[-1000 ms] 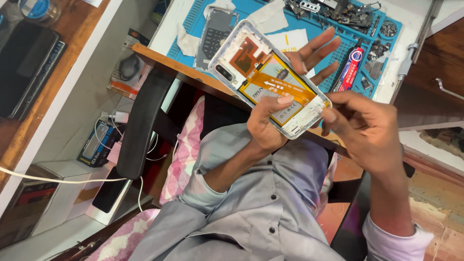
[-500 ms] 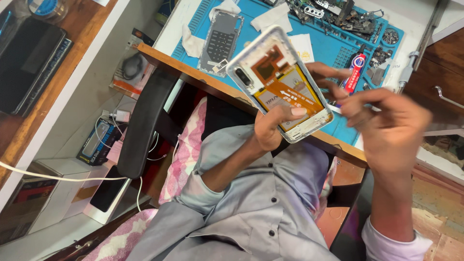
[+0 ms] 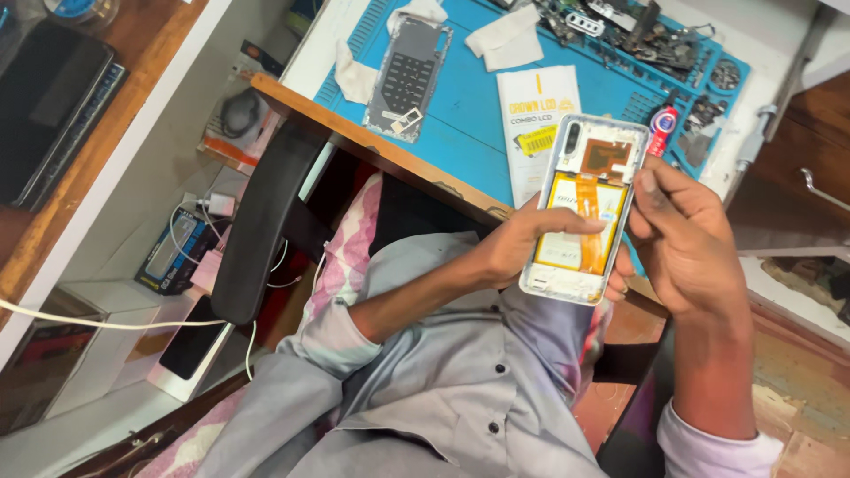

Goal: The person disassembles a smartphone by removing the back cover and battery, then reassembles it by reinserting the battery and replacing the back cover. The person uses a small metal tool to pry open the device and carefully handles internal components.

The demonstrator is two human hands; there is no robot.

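My left hand (image 3: 509,252) grips an opened white phone (image 3: 580,221) from its left side, thumb across the yellow battery. The phone's back is off, showing orange flex cable and a copper patch near the camera. My right hand (image 3: 686,239) sits at the phone's right edge with fingers pinched together near the upper battery corner; no tool shows between them. Both hands hover over my lap, just in front of the desk edge.
A blue work mat (image 3: 469,115) covers the desk, with a grey phone frame (image 3: 409,75), a white parts packet (image 3: 531,124), a red tube (image 3: 662,124), white tissues (image 3: 505,35) and a pile of parts (image 3: 637,35). A black chair arm (image 3: 261,221) is at left.
The phone has come down and right toward my lap and turned more upright. My right hand has closed in on its right edge.
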